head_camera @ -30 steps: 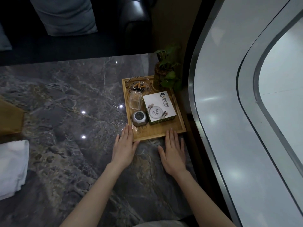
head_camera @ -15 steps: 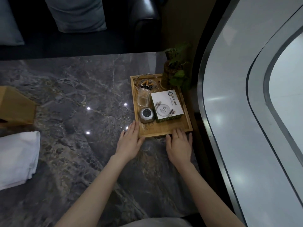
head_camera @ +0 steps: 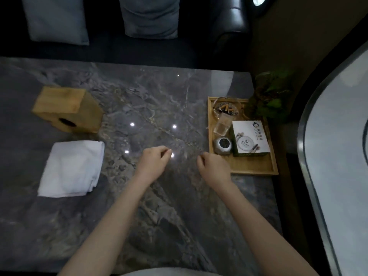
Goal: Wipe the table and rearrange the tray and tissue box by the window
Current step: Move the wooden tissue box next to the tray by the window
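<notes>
Both hands off the tray now, where half a second ago fingertips pressed its near rim — tray placement judged done, tissue box next.

Far left of the table: wooden tissue box (head_camera: 66,109), tipped on its side, opening toward the near edge. Just nearer, folded white cloth (head_camera: 71,168), untouched.

Mid-table: left hand (head_camera: 153,163) and right hand (head_camera: 214,168), fingers loosely curled, holding nothing.

Right edge, by the window (head_camera: 338,156): tray (head_camera: 252,169), parked with ashtray (head_camera: 226,108), glass (head_camera: 222,125), white box (head_camera: 251,138).

Dark marble table (head_camera: 159,96), glossy with light spots; cushioned seat (head_camera: 139,50) beyond the far edge.
</notes>
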A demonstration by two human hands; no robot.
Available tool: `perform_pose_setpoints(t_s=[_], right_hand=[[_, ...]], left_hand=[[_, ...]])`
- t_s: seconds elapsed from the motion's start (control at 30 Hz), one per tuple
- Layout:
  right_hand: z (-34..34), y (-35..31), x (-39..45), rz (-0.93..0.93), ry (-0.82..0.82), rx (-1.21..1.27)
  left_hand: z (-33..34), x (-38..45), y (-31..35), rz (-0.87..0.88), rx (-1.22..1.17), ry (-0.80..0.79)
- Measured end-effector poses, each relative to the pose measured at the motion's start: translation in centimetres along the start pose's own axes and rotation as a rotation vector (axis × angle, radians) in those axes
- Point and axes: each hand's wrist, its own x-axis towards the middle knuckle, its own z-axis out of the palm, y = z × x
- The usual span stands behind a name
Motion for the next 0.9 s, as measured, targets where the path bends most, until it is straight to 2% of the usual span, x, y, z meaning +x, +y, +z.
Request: perform_pose_setpoints(t_s=[0.17,0.4,0.53,0.7,0.9], right_hand=[[1.5,-7.1,1.2,-0.058,-0.038,0.035],[3.3,-16.1,3.2,-0.135,-0.014,0.066],[3.8,-20.6,4.5,-0.17,0.024,0.102],[4.4,-25.0,6.8,-0.217,0.057,0.142],[6.2,-28.4,10.6,-0.092,-0.068,0.461]], left_hand=[[-6.2,-0.3,-4.5,-0.004,0.008,0.038],[-13.5,-0.3,-10.5,-0.03,-0.104,0.142],[-17.1,0.9,-14.3,0.004,-0.107,0.263],[-19.7,2.7,-18.0,-0.043,-0.154,0.38],[-19.8,5.3,-20.7,-0.176,-0.285,0.345]])
